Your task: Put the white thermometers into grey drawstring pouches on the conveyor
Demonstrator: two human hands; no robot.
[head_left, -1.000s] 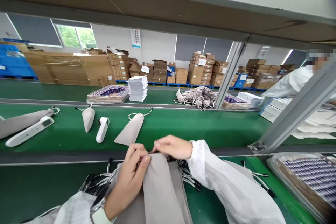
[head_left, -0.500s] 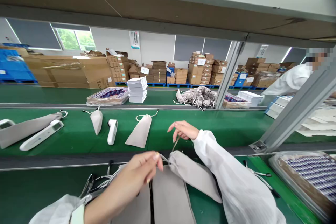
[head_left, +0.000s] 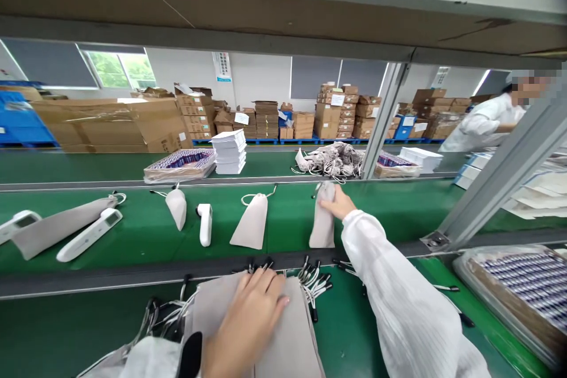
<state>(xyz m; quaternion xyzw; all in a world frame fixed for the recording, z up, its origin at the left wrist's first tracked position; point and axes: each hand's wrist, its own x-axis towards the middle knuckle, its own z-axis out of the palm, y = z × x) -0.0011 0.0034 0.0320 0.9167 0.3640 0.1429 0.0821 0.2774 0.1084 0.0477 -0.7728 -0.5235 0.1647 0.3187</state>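
My right hand (head_left: 339, 203) grips the top of a grey drawstring pouch (head_left: 322, 225), which stands on the green conveyor belt (head_left: 290, 218). Flat grey pouches (head_left: 290, 322) lie in stacks in front of me, their cords and black cord ends fanned out. Across these stacks rests my left hand (head_left: 254, 301), open, palm down with fingers stretched out. Left of the gripped pouch, another grey pouch (head_left: 251, 223) sits on the belt. Farther left are a white handheld thermometer (head_left: 205, 225), a small-looking pouch (head_left: 176, 208), a second thermometer (head_left: 91, 236) and a long pouch (head_left: 66, 224).
A metal post (head_left: 387, 121) and a slanted brace (head_left: 500, 171) stand at right, beneath an overhead shelf (head_left: 283, 6). A tray of striped items (head_left: 522, 301) lies near right. Beyond the belt are a pouch heap (head_left: 334, 159), a paper stack (head_left: 229, 153) and a co-worker (head_left: 482, 121) in white.
The right hand has carried the pouch from above the stacks onto the belt. My left hand has let go of the cord and come down on the stacks. Things on the belt have shifted right.
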